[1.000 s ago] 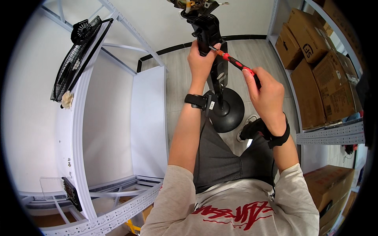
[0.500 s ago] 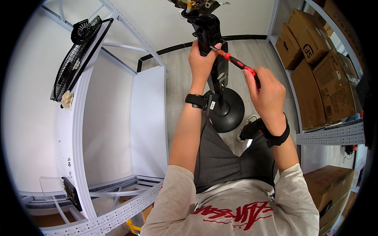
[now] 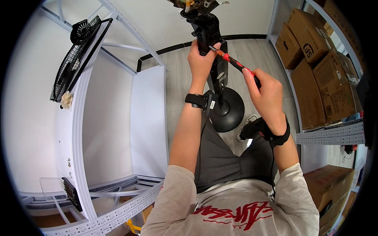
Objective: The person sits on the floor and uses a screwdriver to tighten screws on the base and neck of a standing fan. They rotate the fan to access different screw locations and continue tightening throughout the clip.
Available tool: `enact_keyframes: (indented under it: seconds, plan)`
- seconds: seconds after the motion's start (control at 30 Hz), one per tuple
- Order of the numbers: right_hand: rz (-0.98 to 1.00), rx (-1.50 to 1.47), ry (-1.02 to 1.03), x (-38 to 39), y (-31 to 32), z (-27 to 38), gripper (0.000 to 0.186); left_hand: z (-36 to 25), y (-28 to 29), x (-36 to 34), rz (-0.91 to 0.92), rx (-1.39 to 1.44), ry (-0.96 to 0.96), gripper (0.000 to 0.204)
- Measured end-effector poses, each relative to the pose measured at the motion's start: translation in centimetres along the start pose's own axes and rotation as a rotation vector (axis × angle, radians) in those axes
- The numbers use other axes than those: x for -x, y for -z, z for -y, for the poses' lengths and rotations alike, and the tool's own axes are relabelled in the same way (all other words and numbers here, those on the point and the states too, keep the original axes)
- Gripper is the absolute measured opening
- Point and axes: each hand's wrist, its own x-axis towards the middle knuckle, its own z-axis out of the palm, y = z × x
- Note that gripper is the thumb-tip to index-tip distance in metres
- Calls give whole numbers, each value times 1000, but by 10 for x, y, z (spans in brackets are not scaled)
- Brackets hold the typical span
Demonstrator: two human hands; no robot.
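A black fan stand rises in front of me, its round base (image 3: 233,118) on the floor. Around the lower part of its upper housing (image 3: 208,30) my left hand (image 3: 200,66) is wrapped. My right hand (image 3: 265,93) grips the handle of a red and black screwdriver (image 3: 235,63). The screwdriver slants up to the left, and its tip meets the housing's side by my left fingers; any screw there is too small to make out. Exposed motor parts and wires (image 3: 199,4) sit on top, cut off by the upper edge.
On the white shelf unit (image 3: 75,137) at left lie a black fan grille (image 3: 76,59), a pale crumpled piece (image 3: 67,100) and small loose hardware (image 3: 69,162). Cardboard boxes (image 3: 334,86) fill the rack at right. My shoe (image 3: 245,128) is beside the base.
My right hand has shifted slightly left and turned a little with the screwdriver handle. The left hand and the stand stay where they were.
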Motion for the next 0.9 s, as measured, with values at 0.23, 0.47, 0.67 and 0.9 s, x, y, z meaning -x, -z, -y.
enact_keyframes:
  seconds: [0.23,0.47,0.67,0.9]
  plan:
    - [-98,-5,-13,12,15,-4,23,5,4,0,5,36,-8,45]
    - [-157,52,-11,8,16,-28,23,4,4,0,21,60,20,45]
    - [-147,26,-2,0,9,-31,22,3,0,-1,38,117,22,45]
    - [-169,34,81,-9,-3,-36,21,1,3,0,45,92,17,44]
